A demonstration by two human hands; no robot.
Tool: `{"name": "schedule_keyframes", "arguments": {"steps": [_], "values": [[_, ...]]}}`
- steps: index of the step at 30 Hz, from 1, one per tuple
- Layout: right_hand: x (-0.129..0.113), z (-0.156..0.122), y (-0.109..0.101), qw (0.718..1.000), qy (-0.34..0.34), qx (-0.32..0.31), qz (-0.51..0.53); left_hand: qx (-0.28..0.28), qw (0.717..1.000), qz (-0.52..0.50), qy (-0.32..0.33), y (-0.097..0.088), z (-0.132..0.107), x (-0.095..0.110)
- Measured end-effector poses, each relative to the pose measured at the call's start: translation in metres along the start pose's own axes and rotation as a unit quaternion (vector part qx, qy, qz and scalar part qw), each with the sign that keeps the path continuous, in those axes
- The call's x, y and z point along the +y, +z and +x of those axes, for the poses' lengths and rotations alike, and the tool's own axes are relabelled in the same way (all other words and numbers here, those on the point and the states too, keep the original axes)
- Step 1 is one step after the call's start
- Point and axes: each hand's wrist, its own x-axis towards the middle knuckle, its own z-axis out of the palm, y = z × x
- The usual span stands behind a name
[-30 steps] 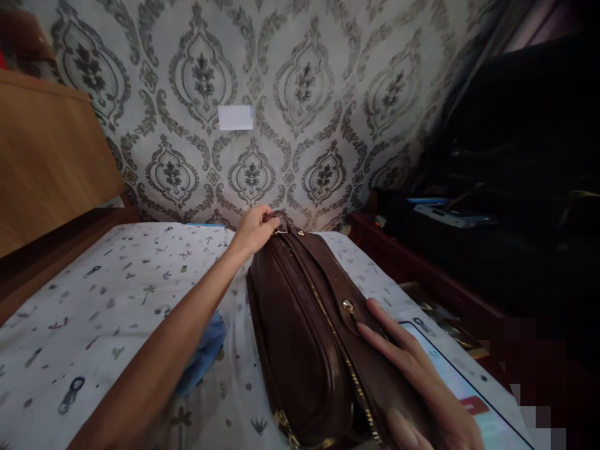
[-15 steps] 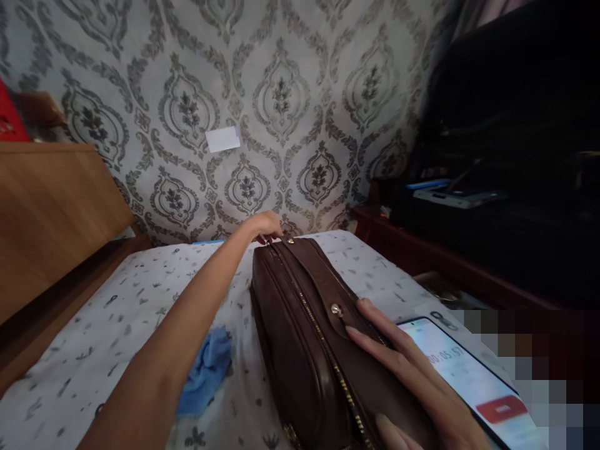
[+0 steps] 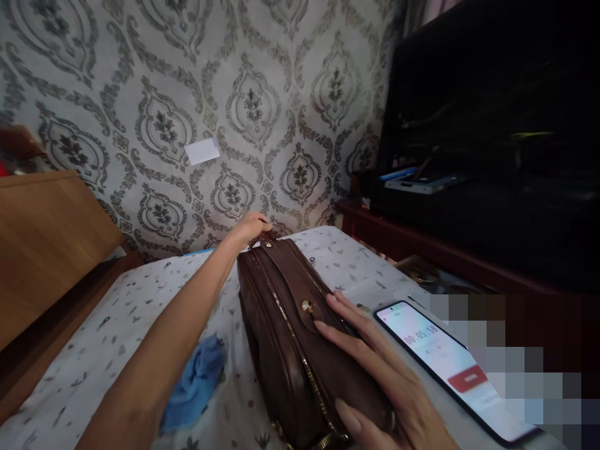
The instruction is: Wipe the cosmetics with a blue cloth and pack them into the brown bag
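Observation:
A dark brown leather bag (image 3: 281, 350) with gold zippers lies lengthwise on a patterned white sheet. My left hand (image 3: 253, 226) reaches to its far end, fingers closed round the end of the brown strap (image 3: 290, 272) by a gold stud; the fingertips are partly hidden. On the near right side of the bag's top rests my right hand (image 3: 375, 369), fingers spread, with the fingertips just beside the strap's near gold stud. The zipper (image 3: 290, 328) left of the strap runs towards me. A crumpled blue cloth (image 3: 199, 378) is beside my left forearm.
A phone (image 3: 431, 362) showing a running timer lies right of the bag. The sheet (image 3: 135, 325) stretches to the wallpapered wall (image 3: 253, 112). A wooden panel (image 3: 56, 225) stands at left, a large black screen (image 3: 478, 106) at right above a dark red ledge (image 3: 398, 234).
The view has turned slightly right, so things sit further left. My left hand has shifted from beside the far zipper end onto the strap's end. My right hand stays on the bag.

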Motion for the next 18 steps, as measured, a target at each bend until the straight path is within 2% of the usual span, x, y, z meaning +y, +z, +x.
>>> {"name": "schedule_keyframes", "arguments": {"steps": [5,9,15,18], "values": [[0.001,-0.001,0.003,1.0,-0.008,0.022,-0.012,0.029,0.996,-0.047,0.063,-0.001,-0.022,0.012],[0.002,-0.003,0.003,0.998,-0.026,0.032,-0.042,0.046,0.991,-0.045,0.115,0.0,-0.039,0.022],[-0.002,-0.003,0.002,0.998,-0.046,0.004,-0.046,0.053,0.987,-0.025,0.147,0.004,-0.055,0.028],[-0.004,-0.001,0.003,0.997,-0.057,0.01,-0.043,0.044,0.984,-0.021,0.171,0.007,-0.06,0.028]]}}
